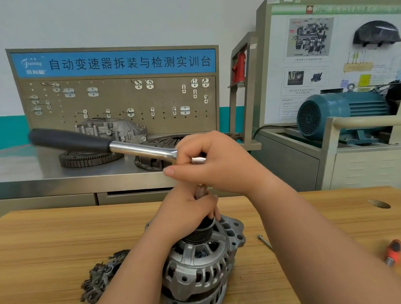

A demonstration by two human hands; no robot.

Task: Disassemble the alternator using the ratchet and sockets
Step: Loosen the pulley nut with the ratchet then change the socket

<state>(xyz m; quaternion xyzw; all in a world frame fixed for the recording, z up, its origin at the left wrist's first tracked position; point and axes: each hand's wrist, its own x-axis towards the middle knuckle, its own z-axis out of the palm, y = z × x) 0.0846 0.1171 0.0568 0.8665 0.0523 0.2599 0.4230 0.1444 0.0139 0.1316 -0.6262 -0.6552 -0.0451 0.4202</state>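
Wooden bench [50, 236] holds alternator [199, 265]; steel counter [25, 167], pegboard [118, 100] behind.

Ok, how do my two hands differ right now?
The right hand is higher, curled round the head of the ratchet; the left hand is lower, gripping the shaft just above the alternator. The right forearm enters from the lower right, the left from the bottom edge. Both hold parts of one tool stack.
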